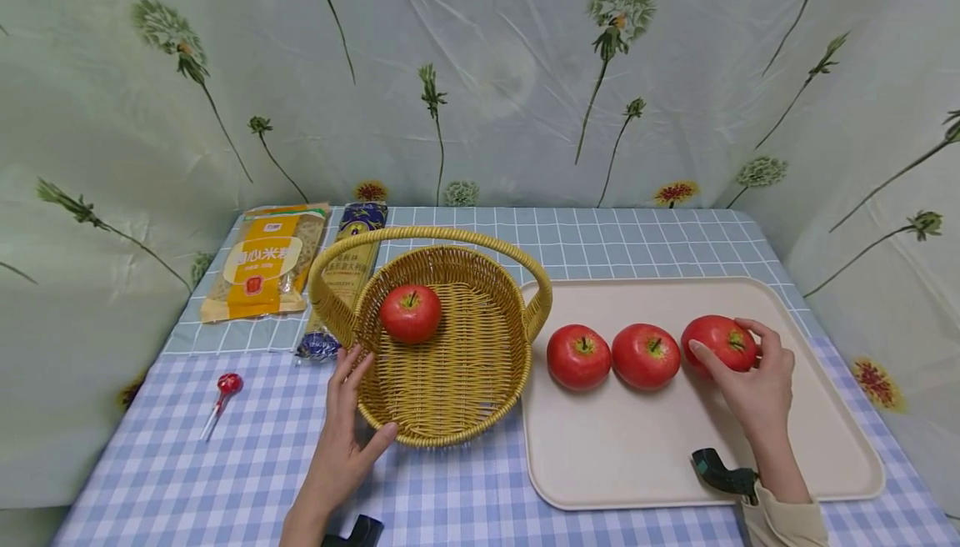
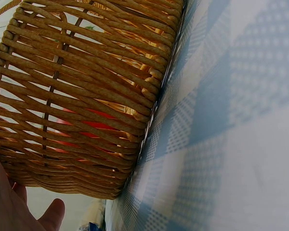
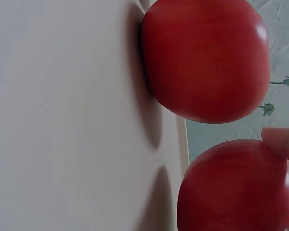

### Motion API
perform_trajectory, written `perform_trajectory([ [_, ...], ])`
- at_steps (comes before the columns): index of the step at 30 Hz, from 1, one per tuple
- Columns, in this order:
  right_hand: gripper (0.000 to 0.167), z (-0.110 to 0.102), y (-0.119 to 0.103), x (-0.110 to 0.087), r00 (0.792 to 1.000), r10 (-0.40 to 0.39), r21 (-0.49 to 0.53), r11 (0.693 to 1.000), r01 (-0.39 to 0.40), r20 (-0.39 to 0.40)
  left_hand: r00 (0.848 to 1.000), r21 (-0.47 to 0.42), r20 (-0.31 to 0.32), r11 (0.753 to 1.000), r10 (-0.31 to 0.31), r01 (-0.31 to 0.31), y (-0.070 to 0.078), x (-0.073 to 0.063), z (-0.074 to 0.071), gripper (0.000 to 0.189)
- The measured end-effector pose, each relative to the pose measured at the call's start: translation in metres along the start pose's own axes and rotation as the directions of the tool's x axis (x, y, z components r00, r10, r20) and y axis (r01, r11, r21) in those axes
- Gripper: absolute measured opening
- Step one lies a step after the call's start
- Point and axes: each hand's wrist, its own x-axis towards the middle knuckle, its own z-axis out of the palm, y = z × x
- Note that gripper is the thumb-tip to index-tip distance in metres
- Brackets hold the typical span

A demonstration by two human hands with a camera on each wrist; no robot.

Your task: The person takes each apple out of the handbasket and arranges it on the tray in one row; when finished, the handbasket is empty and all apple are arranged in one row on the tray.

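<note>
My right hand (image 1: 761, 388) grips the rightmost red apple (image 1: 716, 342) between thumb and fingers, over the beige tray (image 1: 622, 455). Two more apples stand in a row to its left, a middle apple (image 1: 647, 356) and a left apple (image 1: 578, 357). In the right wrist view the gripped apple (image 3: 236, 192) casts a shadow on the tray. My left hand (image 1: 341, 439) rests at the near left rim of a yellow wicker basket (image 1: 450, 388), fingers spread and loosely bent. Inside the basket lies one apple (image 1: 410, 313). The left wrist view shows the woven basket wall (image 2: 82, 96) close up.
Behind the basket's left side lie a yellow food packet (image 1: 262, 263) and a long blue-and-gold packet (image 1: 348, 268). A red lollipop (image 1: 227, 388) lies on the checked cloth (image 1: 247, 480) at left. The basket's tall handle (image 1: 435, 234) arches over its back. A floral curtain (image 1: 510, 72) stands behind.
</note>
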Motion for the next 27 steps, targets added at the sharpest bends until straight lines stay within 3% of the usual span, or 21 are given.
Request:
perform_trajectory([
  [27, 0.071, 0.0022, 0.0018, -0.0017, 0.998, 0.008, -0.041, 0.999, -0.005, 0.067, 1.0, 0.007, 0.002, 1.0, -0.004, 0.004, 0.0008, -0.0002, 0.0002, 0.085],
])
